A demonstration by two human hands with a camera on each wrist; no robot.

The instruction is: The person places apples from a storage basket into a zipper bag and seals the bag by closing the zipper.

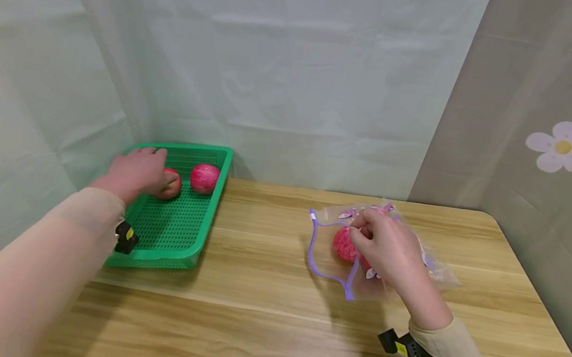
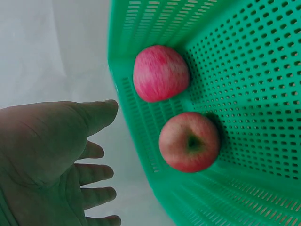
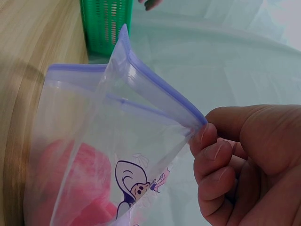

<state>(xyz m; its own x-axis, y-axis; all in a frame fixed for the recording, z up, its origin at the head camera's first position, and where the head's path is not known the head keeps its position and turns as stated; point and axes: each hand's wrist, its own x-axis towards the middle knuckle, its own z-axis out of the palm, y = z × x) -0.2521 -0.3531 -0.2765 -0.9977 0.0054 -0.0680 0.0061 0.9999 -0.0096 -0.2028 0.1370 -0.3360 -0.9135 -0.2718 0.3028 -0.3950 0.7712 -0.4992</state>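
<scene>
wooden table [image 1: 254,334] | left: green basket [image 1: 171,227] | right: clear purple-edged zip bag [image 1: 365,284]

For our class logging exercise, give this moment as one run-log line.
left grip: open, near two apples in green basket; right grip: pinching bag at rim; bag: mouth open, red fruit inside

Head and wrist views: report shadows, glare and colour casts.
Head view: soft shadows on the wooden table, pale sheen low down; left wrist view: left hand dark, greenish; right wrist view: faint glints on the clear bag, backdrop brightest at upper right.
</scene>
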